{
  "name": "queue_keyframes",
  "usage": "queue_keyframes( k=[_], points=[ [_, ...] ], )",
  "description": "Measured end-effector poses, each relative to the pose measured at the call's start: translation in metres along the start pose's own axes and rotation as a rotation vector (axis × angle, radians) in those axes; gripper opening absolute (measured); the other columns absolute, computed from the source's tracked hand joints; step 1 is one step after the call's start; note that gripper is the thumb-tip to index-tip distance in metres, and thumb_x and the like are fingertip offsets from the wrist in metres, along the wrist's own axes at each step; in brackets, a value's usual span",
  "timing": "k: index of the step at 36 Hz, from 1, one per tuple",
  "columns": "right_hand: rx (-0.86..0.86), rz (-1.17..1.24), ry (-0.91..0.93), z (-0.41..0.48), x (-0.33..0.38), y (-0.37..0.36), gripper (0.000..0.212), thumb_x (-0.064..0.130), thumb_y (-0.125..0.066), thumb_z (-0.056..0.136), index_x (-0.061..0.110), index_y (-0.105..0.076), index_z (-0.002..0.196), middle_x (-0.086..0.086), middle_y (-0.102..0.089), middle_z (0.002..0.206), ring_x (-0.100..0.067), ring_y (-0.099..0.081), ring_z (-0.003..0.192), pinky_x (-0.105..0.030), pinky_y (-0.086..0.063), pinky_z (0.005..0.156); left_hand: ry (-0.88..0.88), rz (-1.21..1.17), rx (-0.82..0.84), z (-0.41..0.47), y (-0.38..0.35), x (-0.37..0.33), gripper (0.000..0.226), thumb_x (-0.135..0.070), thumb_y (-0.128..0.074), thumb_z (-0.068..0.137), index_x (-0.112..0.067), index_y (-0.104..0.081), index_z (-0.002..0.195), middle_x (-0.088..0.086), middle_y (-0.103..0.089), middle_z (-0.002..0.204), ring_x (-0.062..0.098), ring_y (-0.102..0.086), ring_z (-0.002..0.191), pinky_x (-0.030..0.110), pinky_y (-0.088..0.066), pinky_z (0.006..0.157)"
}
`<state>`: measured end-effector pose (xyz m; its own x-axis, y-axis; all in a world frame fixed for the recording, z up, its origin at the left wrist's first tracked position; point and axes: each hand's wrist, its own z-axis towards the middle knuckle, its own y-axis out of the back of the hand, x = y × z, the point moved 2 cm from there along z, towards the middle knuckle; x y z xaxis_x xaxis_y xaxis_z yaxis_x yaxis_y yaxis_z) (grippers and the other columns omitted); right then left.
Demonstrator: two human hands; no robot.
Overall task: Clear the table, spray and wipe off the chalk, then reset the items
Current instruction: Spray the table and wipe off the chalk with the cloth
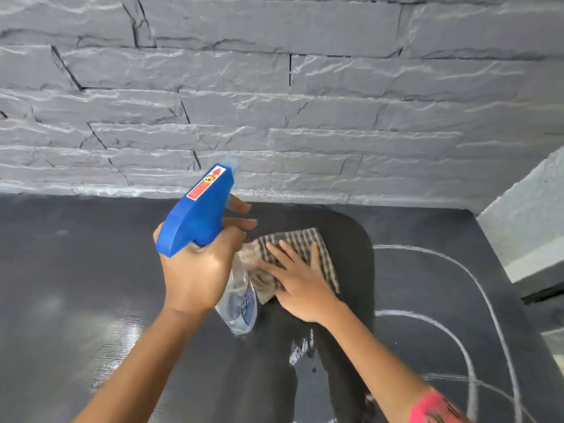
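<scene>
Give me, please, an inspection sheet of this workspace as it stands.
Surface: dark table; a darker wiped patch in the middle; white chalk lines on the right; a chalk smear nearer the person.
Job's things: spray bottle, blue head and clear body, held above the table; checked cloth lying on the wiped patch.
Clutter: nothing seen.
Hands: left hand grips the spray bottle at its neck; right hand presses the checked cloth with straight fingers.
Cables: nothing seen.
Surroundings: grey stone-look wall behind the table; a paler corner at the right.
</scene>
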<state>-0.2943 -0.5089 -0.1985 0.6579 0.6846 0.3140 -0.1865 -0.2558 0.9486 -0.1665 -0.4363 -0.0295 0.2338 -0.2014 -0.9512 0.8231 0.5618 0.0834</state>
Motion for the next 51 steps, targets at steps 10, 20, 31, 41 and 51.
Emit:
queue_keyframes(
  k=[10, 20, 31, 41, 51],
  points=[
    [-0.048, -0.034, -0.404, 0.027, -0.094, 0.032, 0.062, 0.032, -0.041, 0.09, 0.042, -0.017, 0.145, 0.006, -0.006, 0.158, -0.019, 0.004, 0.145, -0.065, 0.007, 0.109, -0.026, -0.026, 0.002, 0.0, 0.0, 0.003, 0.021, -0.011, -0.054, 0.057, -0.03, -0.061, 0.064, -0.009, -0.069, 0.073, 0.01, -0.072, 0.067, 0.023, -0.054, 0.058],
    [0.046, -0.011, 0.025, 0.039, -0.005, 0.007, 0.061, 0.023, -0.042, 0.084, 0.038, -0.026, 0.141, 0.006, -0.01, 0.157, -0.017, 0.005, 0.144, -0.063, 0.017, 0.108, -0.02, 0.034, -0.006, -0.001, -0.001, -0.001, 0.03, 0.0, -0.047, 0.06, -0.026, -0.061, 0.066, -0.016, -0.069, 0.067, 0.009, -0.069, 0.066, 0.024, -0.053, 0.062],
    [-0.043, -0.11, -0.385, 0.036, -0.052, 0.021, 0.059, 0.044, -0.036, 0.091, 0.043, -0.015, 0.146, 0.002, -0.009, 0.158, -0.028, -0.002, 0.144, -0.07, -0.001, 0.104, -0.019, 0.012, -0.011, -0.001, -0.002, 0.001, 0.024, 0.002, -0.047, 0.06, -0.019, -0.057, 0.067, -0.016, -0.068, 0.067, 0.009, -0.07, 0.064, 0.022, -0.053, 0.057],
    [0.045, -0.102, 0.001, 0.071, -0.001, 0.007, 0.056, 0.032, -0.038, 0.091, 0.038, -0.023, 0.145, 0.006, -0.009, 0.159, -0.03, 0.0, 0.144, -0.069, 0.01, 0.106, 0.002, 0.034, -0.058, -0.001, -0.003, 0.0, 0.015, 0.001, -0.047, 0.058, -0.01, -0.057, 0.061, 0.004, -0.065, 0.06, 0.028, -0.065, 0.063, 0.034, -0.052, 0.058],
    [-0.04, -0.183, -0.271, -0.043, -0.078, 0.011, 0.072, 0.047, -0.04, 0.078, 0.056, -0.007, 0.141, 0.005, 0.006, 0.159, -0.036, 0.017, 0.142, -0.062, 0.013, 0.108, -0.034, -0.014, -0.011, 0.0, -0.003, 0.002, 0.024, 0.002, -0.046, 0.062, -0.02, -0.056, 0.068, -0.017, -0.067, 0.069, 0.006, -0.07, 0.064, 0.018, -0.052, 0.055]
  ],
)
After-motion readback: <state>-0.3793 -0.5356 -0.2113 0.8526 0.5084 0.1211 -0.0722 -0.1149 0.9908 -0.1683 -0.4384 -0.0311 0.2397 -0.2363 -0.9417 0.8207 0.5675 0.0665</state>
